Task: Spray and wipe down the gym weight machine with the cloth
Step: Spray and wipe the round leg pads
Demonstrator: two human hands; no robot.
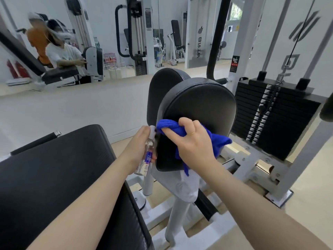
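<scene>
— Head view, gym floor: what has the right hand [193, 141] got?
— Its fingers are curled round a bunched blue cloth [215, 139], pressed against the lower left edge of a black upright pad [200, 105] on the white-framed weight machine [252, 159].
— And the left hand [139, 143]?
— It grips a small clear spray bottle [148, 154] with a blue label, held upright just beside the pad's left edge, nozzle up and close to the cloth.
— What surrounds them?
— A second black pad [162, 87] stands behind the first. The black weight stack [270, 114] sits to the right, a padded seat [63, 168] lower left. A wall mirror [72, 33] reflects other machines and two people.
</scene>
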